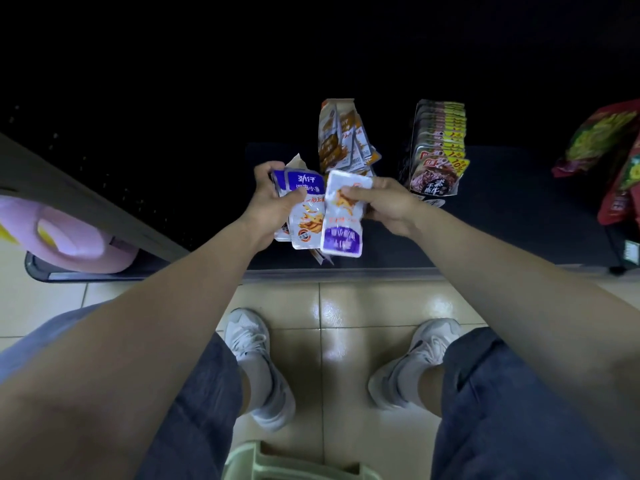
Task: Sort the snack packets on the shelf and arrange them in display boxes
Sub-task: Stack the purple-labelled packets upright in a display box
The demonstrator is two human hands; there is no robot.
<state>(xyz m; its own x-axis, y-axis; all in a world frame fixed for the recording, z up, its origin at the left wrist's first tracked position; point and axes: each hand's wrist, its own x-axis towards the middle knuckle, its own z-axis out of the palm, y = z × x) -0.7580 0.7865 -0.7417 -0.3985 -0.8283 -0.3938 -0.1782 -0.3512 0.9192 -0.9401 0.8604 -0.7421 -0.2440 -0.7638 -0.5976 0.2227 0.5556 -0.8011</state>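
Observation:
My left hand [273, 199] grips a stack of purple-and-white snack packets [304, 216] over the dark shelf [502, 220]. A single purple-and-white packet [343, 216], turned upside down, is pinched by my right hand [388, 206] right beside that stack. Behind my hands, a bunch of brown-and-white packets [343, 136] stands upright on the shelf. To its right a row of dark packets with yellow corners [438, 147] stands in a display box.
Red-and-green snack bags [609, 157] lie at the shelf's right end. A pink object [69, 237] sits at the left on a dark tray. The shelf's front edge [346, 273] runs above the tiled floor [349, 317], where my shoes stand. A pale green stool [294, 462] is below.

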